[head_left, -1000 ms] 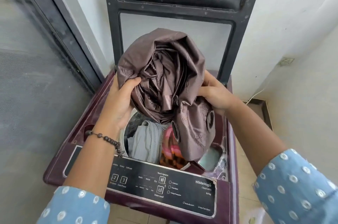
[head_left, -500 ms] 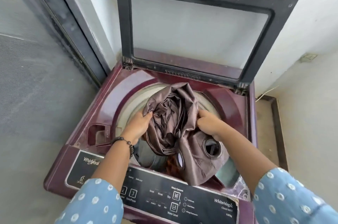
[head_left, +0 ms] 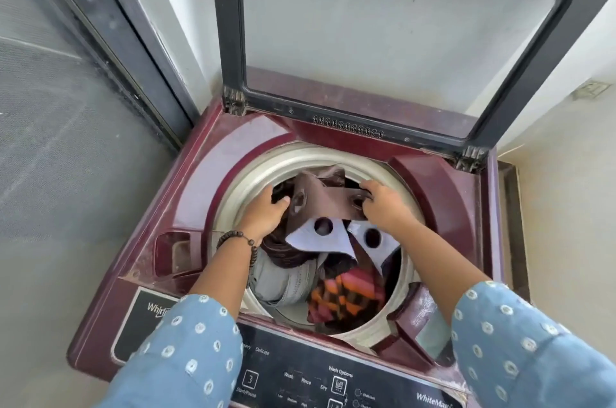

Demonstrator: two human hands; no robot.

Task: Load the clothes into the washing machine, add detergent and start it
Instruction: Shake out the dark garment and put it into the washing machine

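Note:
A maroon top-loading washing machine [head_left: 206,174] stands with its lid [head_left: 393,24] raised. Inside the drum [head_left: 276,167] lies a brown curtain with eyelet rings [head_left: 320,204]. My left hand [head_left: 266,212] presses on its left side, fingers bent over the fabric. My right hand [head_left: 386,204] grips its top edge at an eyelet. Below the curtain sit a grey garment [head_left: 286,284] and an orange-and-pink striped cloth [head_left: 346,294]. The black control panel [head_left: 316,377] runs along the front edge.
A dark-framed glass door [head_left: 110,27] stands to the left of the machine. White walls [head_left: 550,154] close in behind and to the right. A small recessed compartment [head_left: 176,252] sits at the machine's left, and a maroon detergent tray [head_left: 420,311] at the drum's front right.
The curtain bundle has gone from chest height, above the machine, down into the drum. Both hands followed it down and now push it in.

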